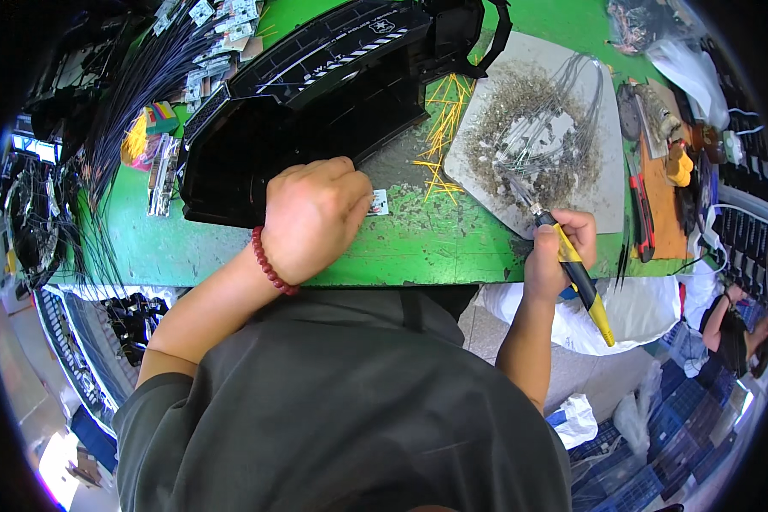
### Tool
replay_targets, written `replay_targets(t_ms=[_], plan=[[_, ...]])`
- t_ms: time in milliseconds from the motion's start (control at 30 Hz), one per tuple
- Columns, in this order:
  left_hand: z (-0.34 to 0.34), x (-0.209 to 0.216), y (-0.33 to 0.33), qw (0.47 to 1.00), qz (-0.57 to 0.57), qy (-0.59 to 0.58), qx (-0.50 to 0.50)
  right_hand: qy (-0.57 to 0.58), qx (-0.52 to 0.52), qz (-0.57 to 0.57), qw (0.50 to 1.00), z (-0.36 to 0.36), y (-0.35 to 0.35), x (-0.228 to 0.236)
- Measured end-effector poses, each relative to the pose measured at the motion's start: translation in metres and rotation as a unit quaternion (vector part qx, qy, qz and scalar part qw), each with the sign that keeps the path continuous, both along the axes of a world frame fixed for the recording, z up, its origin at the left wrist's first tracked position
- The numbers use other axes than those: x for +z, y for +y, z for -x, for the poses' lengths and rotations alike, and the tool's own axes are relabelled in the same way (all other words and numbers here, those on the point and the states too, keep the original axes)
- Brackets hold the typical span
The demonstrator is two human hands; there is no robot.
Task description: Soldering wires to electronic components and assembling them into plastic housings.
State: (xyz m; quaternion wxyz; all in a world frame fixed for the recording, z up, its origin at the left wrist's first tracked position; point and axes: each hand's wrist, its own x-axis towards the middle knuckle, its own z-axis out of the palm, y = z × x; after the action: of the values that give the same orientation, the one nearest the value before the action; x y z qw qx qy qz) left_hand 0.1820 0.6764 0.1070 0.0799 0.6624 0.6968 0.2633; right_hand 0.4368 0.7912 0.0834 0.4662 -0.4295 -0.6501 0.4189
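My right hand [557,252] is wrapped round a yellow and black soldering iron [582,282]. Its metal tip points up and left over a pale board [604,162] heaped with grey solder bits and thin wires. With fingers curled down, my left hand [317,213] rests at the near edge of a black plastic toy car body [230,162], turned so its hollow inside shows. Whatever the left fingertips pinch is hidden beneath the hand. Just right of them lies a small white circuit board [379,203] on the green table [435,260].
Yellow wires [445,128] lie between the car body and the pale board. Black wires with circuit boards [218,55] pile up at the far left. A red and black utility knife [642,218] lies at the right. Another person [730,328] is at the far right.
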Motion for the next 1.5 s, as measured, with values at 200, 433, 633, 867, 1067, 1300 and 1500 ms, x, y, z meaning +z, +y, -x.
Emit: replay_targets(t_ms=[200, 433, 633, 867, 1067, 1300, 1500], plan=[[0.0, 0.0, -0.001, 1.0, -0.001, -0.006, 0.0, 0.106, -0.028, -0.031, 0.993, -0.001, -0.003, -0.007], [0.001, -0.003, -0.001, 1.0, 0.003, -0.003, -0.007, 0.071, -0.025, -0.05, 0.996, 0.002, -0.006, -0.012], [0.002, -0.002, -0.003, 1.0, 0.008, -0.003, -0.004, 0.092, -0.056, -0.031, 0.994, 0.008, -0.006, -0.01], [0.003, -0.006, -0.002, 1.0, -0.001, -0.008, -0.008, 0.134, 0.026, 0.004, 0.991, 0.017, -0.033, -0.004], [0.002, -0.007, -0.003, 1.0, -0.01, -0.012, -0.004, 0.088, 0.129, 0.063, 0.986, 0.041, -0.058, -0.009], [0.002, -0.007, -0.004, 1.0, -0.012, -0.017, -0.004, 0.049, 0.145, 0.074, 0.985, 0.05, -0.06, -0.009], [0.003, -0.009, -0.005, 1.0, -0.015, -0.011, -0.003, 0.014, 0.144, 0.071, 0.987, 0.056, -0.061, -0.004]])
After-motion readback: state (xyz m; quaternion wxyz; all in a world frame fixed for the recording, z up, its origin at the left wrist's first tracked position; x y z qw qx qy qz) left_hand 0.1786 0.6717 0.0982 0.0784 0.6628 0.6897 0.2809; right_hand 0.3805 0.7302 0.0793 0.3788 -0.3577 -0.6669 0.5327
